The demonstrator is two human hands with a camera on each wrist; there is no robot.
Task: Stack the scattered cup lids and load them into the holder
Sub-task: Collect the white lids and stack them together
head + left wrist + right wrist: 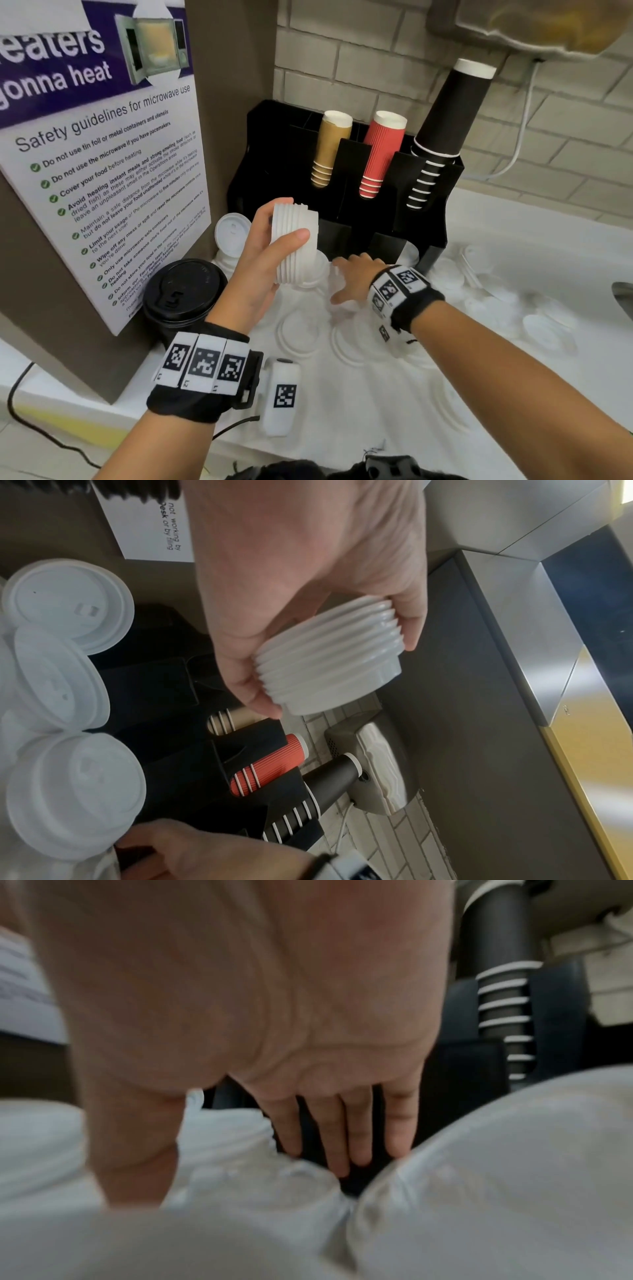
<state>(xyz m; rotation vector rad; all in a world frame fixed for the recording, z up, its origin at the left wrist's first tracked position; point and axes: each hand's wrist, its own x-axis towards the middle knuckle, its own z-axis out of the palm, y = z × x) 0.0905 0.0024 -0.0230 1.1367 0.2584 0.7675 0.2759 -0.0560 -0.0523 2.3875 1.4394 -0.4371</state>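
Left hand [260, 260]: gripping the lid stack [296, 240] side-on, thumb across its near side and fingers wrapping the far side, holding it up in the air just in front of the holder [428, 212].
Lid stack: lying on its side in that grip, ribbed rims showing one behind another; the left wrist view is showing it [329, 658] pinched between thumb and fingertips.
Right hand [356, 277]: reaching low toward the holder's base, fingers [356, 1139] stretching out nearly straight and spread, tips touching down among the loose lids [342, 335]; it is closing on nothing that the views are showing.
Loose lids: lying scattered on the white counter [513, 240] in front of the holder and off to its right; a few more [233, 233] are leaning up just left of the holder.
Holder: black, standing against the brick wall, carrying three cup stacks, tan cups [330, 147], red cups [380, 150] and black cups [442, 130], each tilting out of its slot.
Black lid [186, 287]: sitting on a dark cup well left of the holder, beside the poster [102, 154].
Right wrist view: blurring badly, so the exact lid under the fingertips is not clear.
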